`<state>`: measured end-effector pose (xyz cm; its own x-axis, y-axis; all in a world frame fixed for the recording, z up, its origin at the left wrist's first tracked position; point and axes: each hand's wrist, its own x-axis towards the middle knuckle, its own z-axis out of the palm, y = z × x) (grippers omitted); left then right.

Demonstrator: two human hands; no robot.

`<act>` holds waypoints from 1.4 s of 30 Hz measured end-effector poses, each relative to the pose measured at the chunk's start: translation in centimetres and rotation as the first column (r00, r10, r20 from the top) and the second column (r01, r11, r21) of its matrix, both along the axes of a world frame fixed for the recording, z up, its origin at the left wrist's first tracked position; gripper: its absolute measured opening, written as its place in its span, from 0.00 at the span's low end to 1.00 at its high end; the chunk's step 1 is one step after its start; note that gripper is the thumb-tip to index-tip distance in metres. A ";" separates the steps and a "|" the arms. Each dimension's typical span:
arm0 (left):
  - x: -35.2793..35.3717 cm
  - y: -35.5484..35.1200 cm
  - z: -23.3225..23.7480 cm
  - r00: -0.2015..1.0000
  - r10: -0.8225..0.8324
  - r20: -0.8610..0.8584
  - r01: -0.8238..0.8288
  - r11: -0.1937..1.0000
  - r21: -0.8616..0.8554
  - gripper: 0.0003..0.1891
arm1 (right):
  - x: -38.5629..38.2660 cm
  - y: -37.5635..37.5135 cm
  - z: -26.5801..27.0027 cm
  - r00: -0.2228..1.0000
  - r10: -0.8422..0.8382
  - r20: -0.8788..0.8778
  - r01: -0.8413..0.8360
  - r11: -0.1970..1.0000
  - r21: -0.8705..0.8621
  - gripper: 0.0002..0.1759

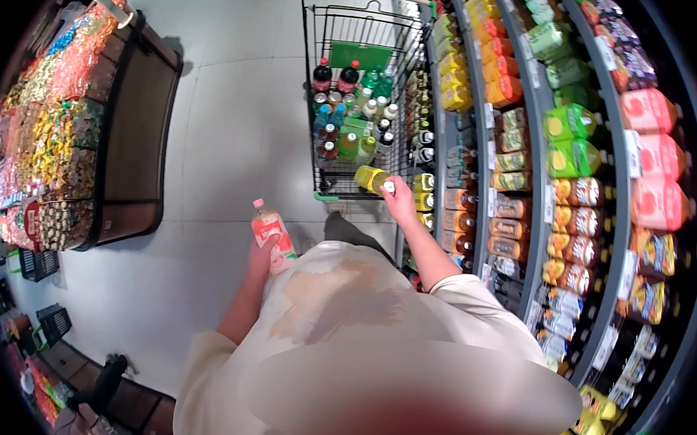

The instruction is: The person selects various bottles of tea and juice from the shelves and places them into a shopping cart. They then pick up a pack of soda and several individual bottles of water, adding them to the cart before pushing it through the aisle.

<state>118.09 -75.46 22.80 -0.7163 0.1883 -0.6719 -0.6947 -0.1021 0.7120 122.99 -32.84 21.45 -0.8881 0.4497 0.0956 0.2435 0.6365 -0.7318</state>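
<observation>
My left hand [263,254] is closed around a pink-labelled drink bottle [270,226] with a pink cap, held low at my side over the floor. My right hand [400,201] grips a yellow drink bottle [369,178] near its white cap. That bottle lies tilted, its base pointing left, at the near end of a shopping cart [325,195]. Inside the cart stand several bottles, among them a dark cola bottle [322,76] with a red cap and a green bottle [366,146]. The fingertips of both hands are partly hidden.
Shelves of drinks run along my right, with green bottles [576,123] and pink bottles [656,156] among them. A stand of wrapped sweets [65,136] is on the left. Black baskets [53,324] sit at lower left, near another person's dark leg [106,382].
</observation>
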 end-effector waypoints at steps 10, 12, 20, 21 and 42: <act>-1.6 2.3 1.6 0.989 0.113 0.098 -0.087 0.966 -0.244 0.24 | -8.0 3.1 -11.3 0.926 0.330 0.185 -0.280 0.927 -0.249 0.15; -2.2 2.7 2.0 0.994 0.057 0.090 -0.023 0.937 -0.348 0.23 | -9.5 2.7 -13.0 0.906 0.367 0.213 -0.321 0.921 -0.222 0.14; -4.0 4.0 4.6 0.992 0.014 0.128 0.043 0.902 -0.429 0.24 | -15.9 0.7 -18.5 0.805 0.349 0.480 -0.218 0.926 -0.309 0.16; -4.0 4.1 4.8 0.991 0.020 0.132 0.039 0.901 -0.431 0.24 | -16.4 0.5 -18.4 0.808 0.332 0.488 -0.219 0.936 -0.275 0.17; -19.4 2.0 3.9 0.864 -0.502 -0.038 0.422 0.763 -0.490 0.30 | -19.4 -6.3 -15.7 0.709 0.357 0.608 -0.228 0.932 -0.282 0.24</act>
<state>98.66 -73.49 26.67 -0.7242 0.2296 -0.6502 -0.4476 0.5607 0.6966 103.57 -39.18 5.70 -0.7957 0.1080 -0.5960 0.5163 0.6355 -0.5741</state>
